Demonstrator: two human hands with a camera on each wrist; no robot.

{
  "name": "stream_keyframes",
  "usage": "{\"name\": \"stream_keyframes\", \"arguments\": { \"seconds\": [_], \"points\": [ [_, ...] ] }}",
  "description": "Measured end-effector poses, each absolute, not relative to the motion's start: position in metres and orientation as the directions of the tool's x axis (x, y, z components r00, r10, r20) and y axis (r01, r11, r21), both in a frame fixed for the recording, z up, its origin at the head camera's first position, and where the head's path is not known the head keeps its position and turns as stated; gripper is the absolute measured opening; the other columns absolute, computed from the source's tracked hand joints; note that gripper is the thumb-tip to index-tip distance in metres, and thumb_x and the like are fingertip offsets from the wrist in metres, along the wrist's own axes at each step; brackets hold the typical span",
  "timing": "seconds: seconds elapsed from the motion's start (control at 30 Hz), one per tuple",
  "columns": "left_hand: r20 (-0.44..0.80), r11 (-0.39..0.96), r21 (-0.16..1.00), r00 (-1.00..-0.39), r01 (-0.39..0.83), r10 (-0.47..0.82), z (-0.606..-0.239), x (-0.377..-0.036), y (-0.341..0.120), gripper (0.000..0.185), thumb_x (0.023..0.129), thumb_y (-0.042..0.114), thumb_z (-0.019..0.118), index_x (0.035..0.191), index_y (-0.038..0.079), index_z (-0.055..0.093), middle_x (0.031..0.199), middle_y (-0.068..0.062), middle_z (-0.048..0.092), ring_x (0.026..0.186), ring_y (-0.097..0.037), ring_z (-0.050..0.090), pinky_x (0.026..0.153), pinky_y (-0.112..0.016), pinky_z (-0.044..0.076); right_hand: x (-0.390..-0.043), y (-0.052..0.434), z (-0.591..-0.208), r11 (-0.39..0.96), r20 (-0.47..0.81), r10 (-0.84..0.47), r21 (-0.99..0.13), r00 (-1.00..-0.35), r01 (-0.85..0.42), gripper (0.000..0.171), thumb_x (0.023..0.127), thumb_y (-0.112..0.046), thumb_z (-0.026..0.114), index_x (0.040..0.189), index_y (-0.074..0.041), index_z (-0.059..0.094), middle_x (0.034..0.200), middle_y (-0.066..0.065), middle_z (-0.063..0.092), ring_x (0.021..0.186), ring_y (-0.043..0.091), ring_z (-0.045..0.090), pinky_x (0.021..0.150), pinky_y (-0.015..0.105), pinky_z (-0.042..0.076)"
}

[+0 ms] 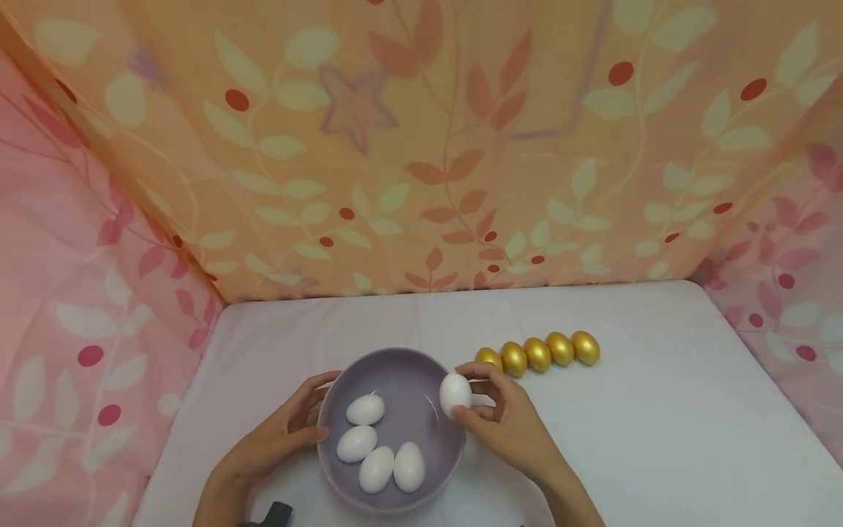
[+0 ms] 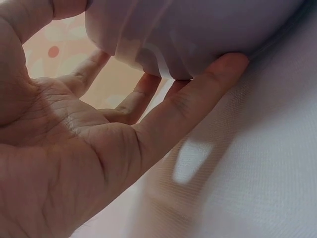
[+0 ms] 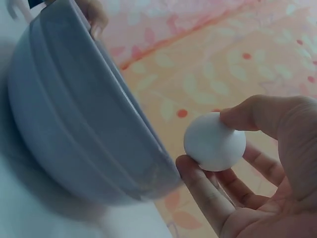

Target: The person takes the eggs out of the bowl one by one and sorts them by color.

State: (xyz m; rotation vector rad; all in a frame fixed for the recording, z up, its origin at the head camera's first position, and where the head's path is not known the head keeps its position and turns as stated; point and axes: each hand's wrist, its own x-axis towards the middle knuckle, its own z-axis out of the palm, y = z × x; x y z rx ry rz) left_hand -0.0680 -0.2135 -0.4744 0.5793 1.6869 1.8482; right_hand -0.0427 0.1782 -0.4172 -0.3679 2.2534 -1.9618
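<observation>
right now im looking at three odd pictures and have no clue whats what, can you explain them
There is no machine here: a person works with two bare hands and wears three cameras. The wide picture comes from the head, looking down at a white table ringed by leaf-patterned cloth. The other two come from the wrists, so each shows one hand close up.

On the table stands a purple bowl with four white eggs inside. Beside it lies a row of five golden eggs.

The left hand touches the bowl's side with straight fingers. The right hand pinches a fifth white egg between thumb and fingers, just at the bowl's rim.
</observation>
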Motion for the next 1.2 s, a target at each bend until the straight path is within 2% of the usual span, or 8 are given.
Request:
{"name": "stream_keyframes", "arguments": {
  "seconds": [0.17,0.3,0.4,0.67,0.97,1.2],
  "points": [
    [-0.071,-0.02,0.994,-0.755,-0.111,0.651,-0.471,-0.068,-0.212,0.076,0.103,-0.004,0.055,0.167,0.013,0.018,0.162,-0.019,0.04,0.145,-0.009,0.052,0.108,-0.026,0.049,-0.038,0.194,-0.419,0.148,0.118,-0.215,-0.977,-0.969,-0.152,0.048,0.093,-0.008,0.08,0.138,-0.005,0.061,0.139,0.015,0.062,0.119,0.013,0.068,0.086,0.031,0.063],
    [-0.051,-0.024,0.996,-0.745,-0.09,0.665,-0.469,-0.072,-0.21,0.076,0.104,-0.004,0.054,0.168,0.012,0.016,0.163,-0.019,0.039,0.147,-0.008,0.049,0.109,-0.025,0.048,-0.034,0.206,-0.422,0.186,0.133,-0.182,-0.968,-0.974,-0.167,0.047,0.093,-0.007,0.08,0.136,-0.009,0.062,0.137,0.013,0.064,0.118,0.011,0.068,0.084,0.029,0.063],
    [-0.026,-0.044,0.996,-0.736,-0.076,0.676,-0.469,-0.077,-0.208,0.077,0.103,-0.005,0.053,0.168,0.012,0.015,0.163,-0.021,0.037,0.148,-0.009,0.049,0.109,-0.026,0.049,-0.032,0.213,-0.425,0.244,0.138,-0.152,-0.954,-0.979,-0.172,0.047,0.093,-0.01,0.081,0.136,-0.014,0.062,0.135,0.008,0.065,0.116,0.007,0.067,0.083,0.029,0.063],
    [-0.054,-0.031,0.995,-0.746,-0.1,0.664,-0.474,-0.073,-0.213,0.077,0.103,-0.005,0.054,0.168,0.013,0.016,0.165,-0.017,0.037,0.148,-0.006,0.048,0.11,-0.024,0.048,-0.022,0.22,-0.432,0.404,0.144,-0.072,-0.9,-0.987,-0.161,0.046,0.092,-0.014,0.083,0.135,-0.013,0.066,0.132,0.005,0.068,0.111,0.003,0.066,0.082,0.025,0.062],
    [-0.061,-0.014,0.996,-0.75,-0.094,0.659,-0.472,-0.071,-0.214,0.077,0.103,-0.005,0.054,0.168,0.014,0.016,0.166,-0.02,0.035,0.148,-0.007,0.049,0.11,-0.024,0.048,-0.019,0.219,-0.445,0.518,0.246,-0.111,-0.812,-0.963,-0.267,0.048,0.086,-0.001,0.085,0.13,-0.01,0.069,0.122,0.005,0.069,0.104,0.012,0.066,0.077,0.026,0.063],
    [-0.041,-0.037,0.995,-0.739,-0.09,0.673,-0.468,-0.072,-0.212,0.076,0.104,-0.005,0.053,0.167,0.011,0.016,0.165,-0.018,0.037,0.148,-0.008,0.048,0.11,-0.024,0.047,-0.016,0.22,-0.45,0.594,0.167,-0.099,-0.781,-0.981,-0.193,0.051,0.081,0.003,0.086,0.126,-0.013,0.069,0.121,0.004,0.069,0.103,0.018,0.067,0.077,0.022,0.061]
  ]
}}
